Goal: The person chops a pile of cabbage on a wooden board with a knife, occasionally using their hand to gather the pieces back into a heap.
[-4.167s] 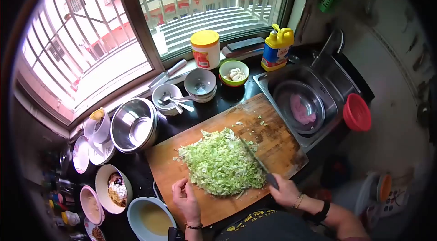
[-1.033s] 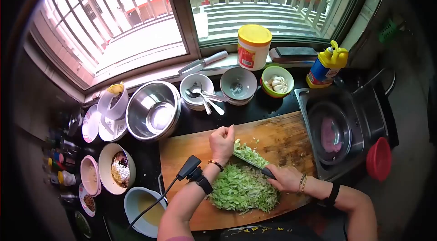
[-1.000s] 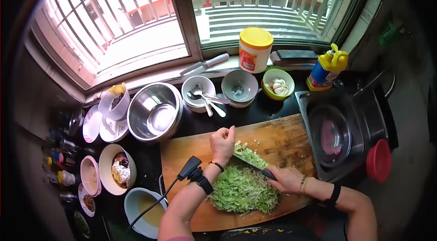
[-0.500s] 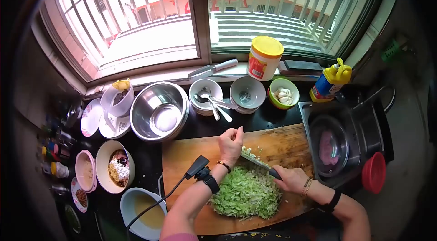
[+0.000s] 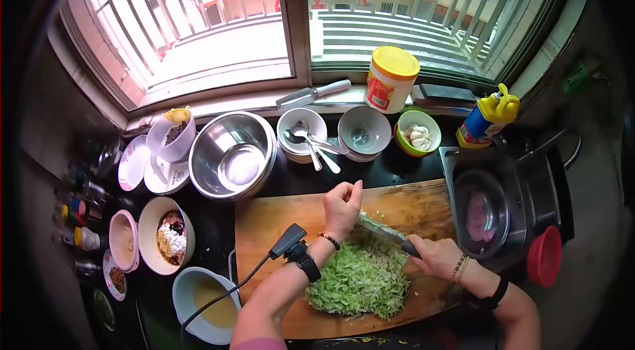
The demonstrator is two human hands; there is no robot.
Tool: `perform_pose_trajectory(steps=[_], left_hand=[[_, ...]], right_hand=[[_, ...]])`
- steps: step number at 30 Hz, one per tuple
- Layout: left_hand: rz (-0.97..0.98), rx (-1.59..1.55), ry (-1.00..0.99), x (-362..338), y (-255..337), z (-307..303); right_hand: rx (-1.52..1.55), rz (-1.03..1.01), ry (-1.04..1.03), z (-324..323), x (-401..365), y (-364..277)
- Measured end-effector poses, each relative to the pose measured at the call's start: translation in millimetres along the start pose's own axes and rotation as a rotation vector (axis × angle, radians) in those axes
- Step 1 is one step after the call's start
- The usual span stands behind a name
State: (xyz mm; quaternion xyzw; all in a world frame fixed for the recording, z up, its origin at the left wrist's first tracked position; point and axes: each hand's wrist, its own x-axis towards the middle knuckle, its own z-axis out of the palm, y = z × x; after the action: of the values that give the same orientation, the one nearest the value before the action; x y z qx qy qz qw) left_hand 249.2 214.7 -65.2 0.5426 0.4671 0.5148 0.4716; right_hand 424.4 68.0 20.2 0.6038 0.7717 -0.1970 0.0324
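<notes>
Kitchen, sink (image 5: 534,186), cutting board (image 5: 264,221), knife (image 5: 385,233)

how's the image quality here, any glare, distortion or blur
In the head view, daylight washes out the left window; in the head view, a bright highlight sits inside the steel mixing bowl; the head view bows, fisheye-like, toward black corners; in the head view, the far-left jars look dim and soft, while the chopped cabbage is fairly clear.

From the head, we look forward and down, close over the counter (image 5: 215,218), window (image 5: 299,26) at twelve o'clock, cutting board (image 5: 268,218) near six.
</notes>
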Motion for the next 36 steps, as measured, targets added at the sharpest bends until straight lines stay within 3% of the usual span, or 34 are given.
perform_pose_trajectory(steps=[6, 14, 17, 21, 24, 29, 36], left_hand=[[0.043, 0.106, 0.000, 1, -13, 4], [0.001, 0.027, 0.037, 3, -14, 5], [0.021, 0.062, 0.032, 1, -16, 8], [0.070, 0.116, 0.001, -4, -13, 3], [0.005, -0.012, 0.045, 2, 3, 4], [0.023, 0.048, 0.013, 2, -13, 9], [-0.038, 0.022, 0.016, -4, -7, -2]], right_hand=[[-0.009, 0.011, 0.020, 41, 8, 20], [-0.015, 0.002, -0.014, 7, 8, 11], [-0.022, 0.032, 0.043, 42, 7, 22], [0.015, 0.019, 0.002, 27, -2, 7], [-0.017, 0.043, 0.029, 8, -2, 0], [-0.047, 0.073, 0.023, 41, 4, 13], [0.287, 0.090, -0.163, 9, -12, -13]])
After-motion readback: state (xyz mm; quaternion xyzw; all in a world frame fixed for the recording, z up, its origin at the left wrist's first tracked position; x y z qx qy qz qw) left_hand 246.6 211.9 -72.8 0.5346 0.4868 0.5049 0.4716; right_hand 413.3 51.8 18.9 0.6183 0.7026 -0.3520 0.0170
